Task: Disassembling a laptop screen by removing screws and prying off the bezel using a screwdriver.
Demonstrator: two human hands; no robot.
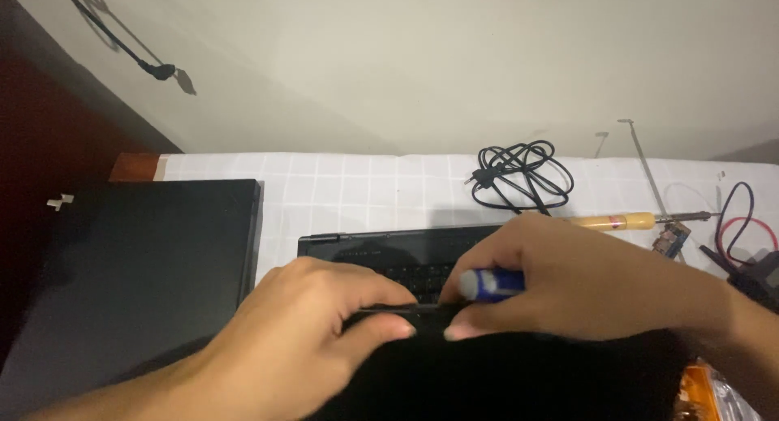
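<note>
While a flat black slab with a matte lid [134, 275] fills the left of the frame, the left hand [308, 340] at lower centre pinches a thin dark strip [402, 307] against the black laptop keyboard deck [389, 255]. Just right of it, the right hand [568, 287] is closed around a blue-and-white screwdriver handle [491, 285]; its tip is hidden, perhaps at the strip. Farther right on the white checked cloth [341, 186] lie a coiled black cable [523, 173] and a wooden-handled soldering iron [625, 221].
</note>
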